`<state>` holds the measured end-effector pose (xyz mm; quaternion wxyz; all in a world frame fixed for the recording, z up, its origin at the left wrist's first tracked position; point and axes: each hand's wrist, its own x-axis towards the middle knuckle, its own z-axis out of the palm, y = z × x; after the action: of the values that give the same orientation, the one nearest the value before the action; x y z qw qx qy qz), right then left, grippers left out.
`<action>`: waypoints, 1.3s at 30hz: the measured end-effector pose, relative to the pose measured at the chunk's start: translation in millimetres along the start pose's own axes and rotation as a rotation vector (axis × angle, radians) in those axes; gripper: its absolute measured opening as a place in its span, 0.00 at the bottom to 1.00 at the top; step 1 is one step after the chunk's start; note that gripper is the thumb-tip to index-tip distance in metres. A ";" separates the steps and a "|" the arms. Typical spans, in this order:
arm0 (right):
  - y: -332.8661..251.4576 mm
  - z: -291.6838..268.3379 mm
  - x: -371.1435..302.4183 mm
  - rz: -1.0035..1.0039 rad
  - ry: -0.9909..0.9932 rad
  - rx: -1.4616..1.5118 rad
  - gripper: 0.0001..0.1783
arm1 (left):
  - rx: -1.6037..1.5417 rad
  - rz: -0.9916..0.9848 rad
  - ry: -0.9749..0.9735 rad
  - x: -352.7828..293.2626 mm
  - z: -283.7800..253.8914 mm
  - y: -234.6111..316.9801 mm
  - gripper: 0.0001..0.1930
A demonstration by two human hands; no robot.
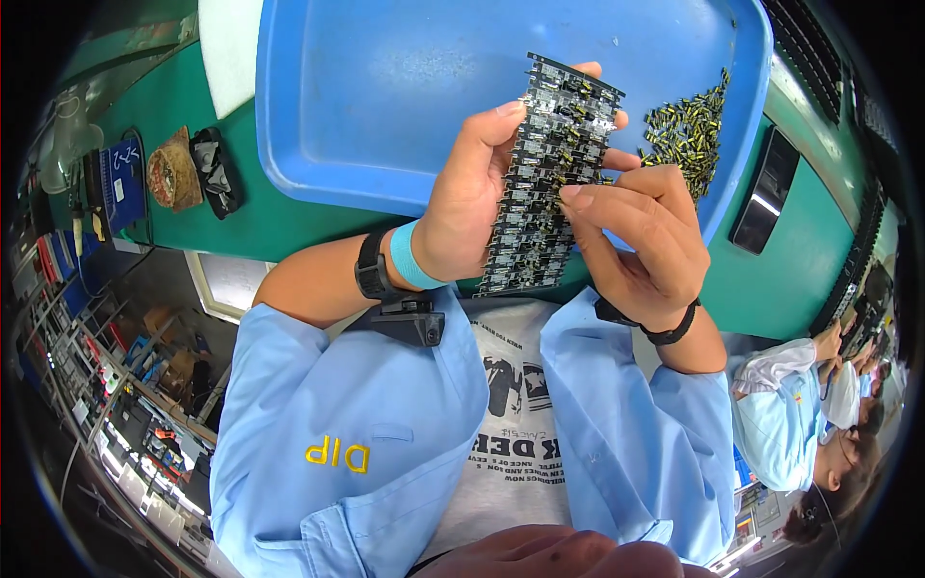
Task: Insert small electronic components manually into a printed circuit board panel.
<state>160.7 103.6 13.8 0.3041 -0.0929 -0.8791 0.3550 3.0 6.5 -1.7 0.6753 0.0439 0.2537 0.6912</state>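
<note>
My left hand (469,197) grips a long black circuit board panel (546,178) by its sides, thumb on the near-left edge and fingertips showing past its right edge. Rows of small parts cover the panel, which is held tilted over the near rim of a blue tray (385,106). At the panel's right side my right hand (646,226) is closed in a pinch, thumb and forefinger touching its face around the middle. What sits between those fingertips is too small to make out. A heap of small black-and-yellow cylindrical components (686,135) lies in the tray's right part.
The tray rests on a green work surface (217,231). A dark phone (766,190) lies to the right, by a black rail (853,260). At left are a brown roll (173,171), a black pouch (216,173) and a blue folder (122,183). Other people (785,424) sit at far right.
</note>
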 end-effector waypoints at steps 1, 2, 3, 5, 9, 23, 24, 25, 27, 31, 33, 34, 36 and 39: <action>-0.3 -0.8 -0.1 -0.011 -0.009 -0.014 0.20 | 0.001 0.002 0.001 0.0 0.4 -0.2 0.36; -0.7 -1.5 -0.1 -0.022 -0.019 -0.028 0.20 | 0.004 -0.002 0.001 0.1 0.9 -0.4 0.36; -1.1 -2.1 0.3 -0.023 -0.019 -0.026 0.20 | 0.006 -0.006 0.001 0.3 1.4 -0.6 0.36; -1.9 -3.3 1.5 -0.070 -0.061 -0.087 0.20 | 0.009 -0.010 0.002 0.3 1.4 -0.3 0.36; -4.7 -8.5 2.8 -0.144 -0.125 -0.168 0.19 | 0.036 -0.024 -0.007 0.6 0.4 0.1 0.37; -3.8 -4.4 2.9 -0.267 -0.131 -0.228 0.21 | 0.018 -0.015 -0.033 1.0 -1.0 -2.3 0.37; -2.4 -5.0 2.6 -0.256 -0.114 -0.225 0.22 | 0.001 -0.011 -0.043 1.4 -2.1 -2.3 0.37; -0.8 -5.8 2.3 -0.245 -0.097 -0.223 0.22 | 0.001 -0.008 -0.041 1.5 -2.6 -1.6 0.37; -0.3 -6.3 1.6 -0.236 -0.082 -0.219 0.23 | -0.018 -0.019 -0.043 1.8 -3.3 -0.2 0.37; -3.3 -6.8 -0.4 -0.172 -0.076 -0.251 0.24 | -0.041 -0.032 -0.041 1.9 -5.7 0.1 0.36; -2.7 -5.4 1.6 -0.163 -0.099 -0.252 0.24 | -0.047 -0.039 -0.042 2.6 -6.7 -0.3 0.36; -2.5 -5.2 2.1 -0.158 -0.111 -0.253 0.24 | -0.072 -0.036 -0.055 2.9 -7.4 -0.3 0.36; -1.5 -6.6 1.7 -0.162 -0.115 -0.256 0.24 | -0.120 -0.030 -0.080 3.0 -8.5 -0.5 0.36; -0.8 -7.6 1.2 -0.169 -0.123 -0.261 0.24 | -0.192 -0.043 -0.101 2.7 -9.8 -0.9 0.36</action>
<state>164.4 107.8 19.2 0.2639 -0.0355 -0.9395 0.2157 -0.3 6.1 -11.3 0.7031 0.0082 0.1526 0.6945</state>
